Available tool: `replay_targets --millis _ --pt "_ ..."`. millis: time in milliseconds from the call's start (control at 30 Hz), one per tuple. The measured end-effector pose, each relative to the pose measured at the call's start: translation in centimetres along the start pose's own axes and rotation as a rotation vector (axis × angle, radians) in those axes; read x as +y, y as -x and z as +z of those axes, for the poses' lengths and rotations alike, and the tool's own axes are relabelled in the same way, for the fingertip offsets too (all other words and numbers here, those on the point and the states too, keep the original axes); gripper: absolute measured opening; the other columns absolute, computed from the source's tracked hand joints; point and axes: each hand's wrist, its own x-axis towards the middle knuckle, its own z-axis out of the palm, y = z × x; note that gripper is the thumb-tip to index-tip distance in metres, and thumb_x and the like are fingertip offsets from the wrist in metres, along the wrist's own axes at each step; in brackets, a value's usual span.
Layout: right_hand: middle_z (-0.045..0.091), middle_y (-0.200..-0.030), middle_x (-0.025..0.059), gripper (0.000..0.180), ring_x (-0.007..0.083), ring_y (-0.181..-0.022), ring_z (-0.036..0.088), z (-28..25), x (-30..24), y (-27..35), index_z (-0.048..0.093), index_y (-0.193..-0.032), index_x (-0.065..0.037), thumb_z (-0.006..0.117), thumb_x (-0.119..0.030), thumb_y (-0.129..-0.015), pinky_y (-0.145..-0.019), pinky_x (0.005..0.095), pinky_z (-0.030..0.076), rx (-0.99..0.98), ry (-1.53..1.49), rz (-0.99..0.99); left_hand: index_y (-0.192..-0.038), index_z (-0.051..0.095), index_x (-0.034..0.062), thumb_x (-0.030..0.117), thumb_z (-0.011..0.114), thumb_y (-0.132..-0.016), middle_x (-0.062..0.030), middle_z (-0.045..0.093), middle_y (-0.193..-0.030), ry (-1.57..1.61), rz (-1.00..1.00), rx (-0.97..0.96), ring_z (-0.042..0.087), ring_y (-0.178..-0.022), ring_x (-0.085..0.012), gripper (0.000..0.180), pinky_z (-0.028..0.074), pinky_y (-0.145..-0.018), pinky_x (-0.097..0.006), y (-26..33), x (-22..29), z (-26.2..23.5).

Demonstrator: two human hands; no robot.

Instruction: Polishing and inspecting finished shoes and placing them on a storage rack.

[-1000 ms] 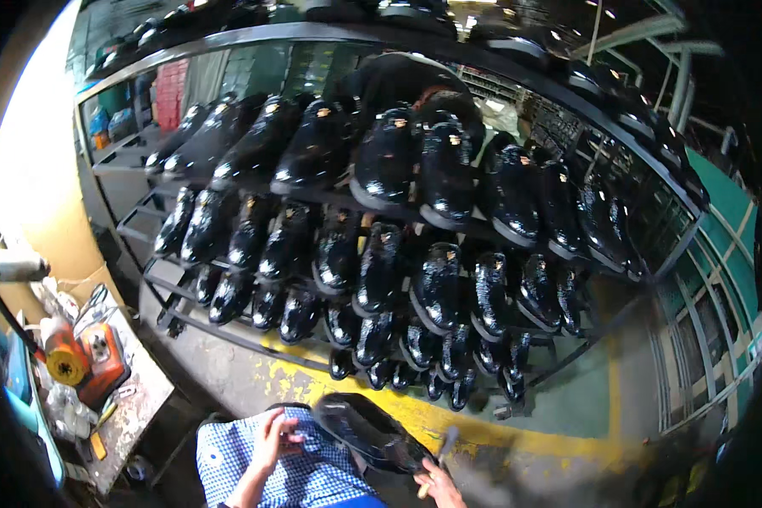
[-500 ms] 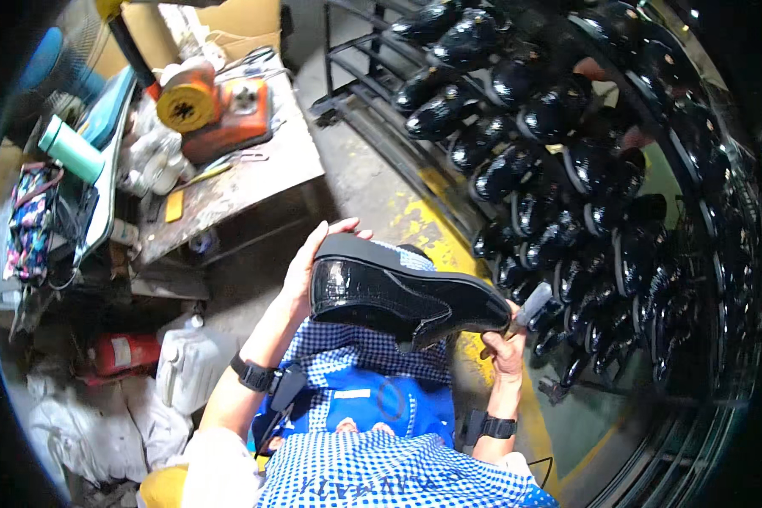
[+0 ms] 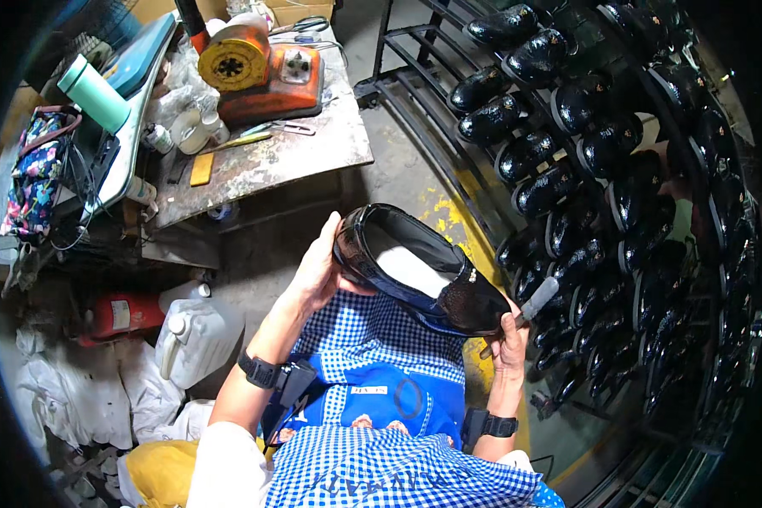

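Note:
A glossy black slip-on shoe [image 3: 474,311] is held level above my lap, its opening facing up and a pale insole [image 3: 411,269] visible inside. My left hand [image 3: 320,269] is closed round the heel end. At the toe, my right hand [image 3: 508,345] grips with the thumb on top, and some of its fingers are hidden. A short tool with a blunt, pale grey end [image 3: 540,298] sticks out from the same hand; its kind is unclear. Below the shoe lies my blue-and-white checked apron [image 3: 398,461].
Racks [image 3: 427,72] full of shiny black shoes stand at the right. A worktable [image 3: 262,182] at the upper left bears an orange machine [image 3: 271,85]. Beside it are a mint-green bottle [image 3: 93,93] and a floral bag [image 3: 38,182]. A white jerrycan [image 3: 199,339] sits on the floor at left.
The shoe has rolled from showing its side and sole edge to showing its opening and insole. Both hands still hold it, and the view has shifted slightly.

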Motion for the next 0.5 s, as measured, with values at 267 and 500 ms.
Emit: replay_targets --millis 267,500 --pt "0.047 -0.075 -0.0078 0.052 -0.0009 -0.041 0.036 0.2 0.5 0.7 0.049 -0.119 -0.005 0.067 -0.032 -0.078 -0.034 0.0122 0.027 0.077 -0.13 0.175 -0.123 0.038 -0.0004 0.06 0.04 -0.083 -0.0208 0.054 -0.104 -0.259 -0.006 0.332 0.061 -0.059 -0.0292 0.073 0.052 -0.041 -0.034 -0.7 0.0 0.8" --pt "0.033 -0.059 -0.0092 0.054 0.0004 -0.036 0.025 -1.3 2.3 0.6 0.045 -0.129 -0.016 0.064 -0.033 -0.081 -0.033 0.016 0.02 -0.122 -0.229 0.276 -0.123 0.041 0.0048 0.063 0.038 -0.082 -0.0133 0.059 -0.098 -0.155 0.034 0.157 0.064 -0.063 -0.0211 0.071 0.052 -0.034 -0.029 -2.9 0.1 2.1"
